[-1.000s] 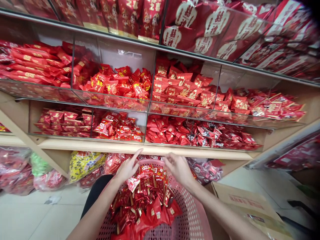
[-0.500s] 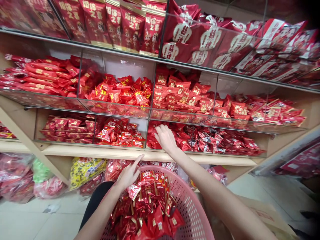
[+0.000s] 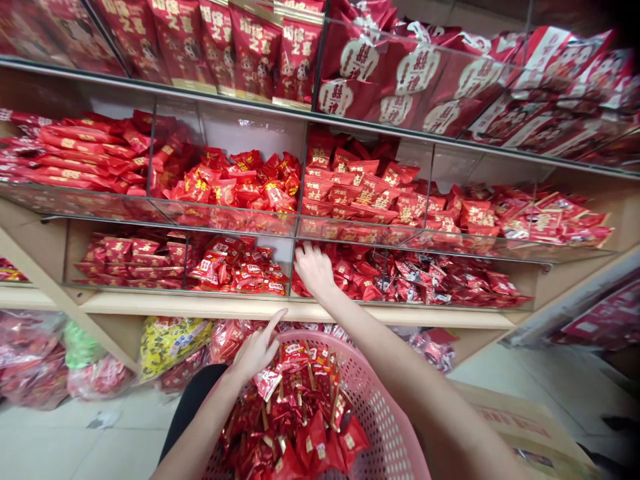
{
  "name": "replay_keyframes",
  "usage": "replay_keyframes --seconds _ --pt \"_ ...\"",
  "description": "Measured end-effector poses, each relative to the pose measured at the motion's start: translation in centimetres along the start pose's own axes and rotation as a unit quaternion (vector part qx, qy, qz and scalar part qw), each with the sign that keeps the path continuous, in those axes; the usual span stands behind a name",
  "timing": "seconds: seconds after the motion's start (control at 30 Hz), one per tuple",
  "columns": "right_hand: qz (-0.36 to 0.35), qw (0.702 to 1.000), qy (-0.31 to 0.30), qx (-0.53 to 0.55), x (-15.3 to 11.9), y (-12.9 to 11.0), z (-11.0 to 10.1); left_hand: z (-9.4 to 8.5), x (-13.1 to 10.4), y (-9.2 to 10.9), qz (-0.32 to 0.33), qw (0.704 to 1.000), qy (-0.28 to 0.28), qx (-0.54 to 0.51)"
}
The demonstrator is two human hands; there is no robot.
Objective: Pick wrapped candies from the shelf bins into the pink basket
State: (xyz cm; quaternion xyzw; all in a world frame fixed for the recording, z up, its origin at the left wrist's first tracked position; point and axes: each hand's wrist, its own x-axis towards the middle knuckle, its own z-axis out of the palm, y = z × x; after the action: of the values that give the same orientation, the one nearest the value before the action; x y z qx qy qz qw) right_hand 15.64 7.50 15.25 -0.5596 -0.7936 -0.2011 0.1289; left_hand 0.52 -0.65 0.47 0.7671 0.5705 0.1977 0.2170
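Note:
My right hand reaches into a bottom-row compartment, at the left end of its red packets. Its fingers are bent over the packets, and whether they grip one is hidden. Below, my left hand is at the upper left rim of a pink perforated basket, index finger stretched out and the others loosely bent, with no packet held. Red and gold wrapped packets fill much of the basket.
Clear dividers and front panels split the shelves of red packets. A wooden ledge runs below them. Bagged goods, one a yellow bag, lie beneath. A cardboard box stands on the floor at the right.
My right hand has moved a little left within the compartment, towards the divider. My left hand and the basket have hardly moved. More of the cardboard box shows.

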Motion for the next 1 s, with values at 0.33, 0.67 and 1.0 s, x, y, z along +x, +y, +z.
replay_keyframes --seconds 0.33,0.67,1.0 --pt "0.172 0.938 0.110 0.282 -0.4 2.7 -0.2 0.4 0.1 -0.5 0.024 0.999 0.018 -0.016" --pt "0.212 0.724 0.088 0.650 -9.6 3.1 -1.9 0.2 0.1 -0.1 0.017 1.000 0.021 -0.016" --pt "0.171 0.677 -0.410 0.587 -24.3 5.4 2.0 0.4 0.3 -0.2 0.027 0.999 0.025 -0.019"
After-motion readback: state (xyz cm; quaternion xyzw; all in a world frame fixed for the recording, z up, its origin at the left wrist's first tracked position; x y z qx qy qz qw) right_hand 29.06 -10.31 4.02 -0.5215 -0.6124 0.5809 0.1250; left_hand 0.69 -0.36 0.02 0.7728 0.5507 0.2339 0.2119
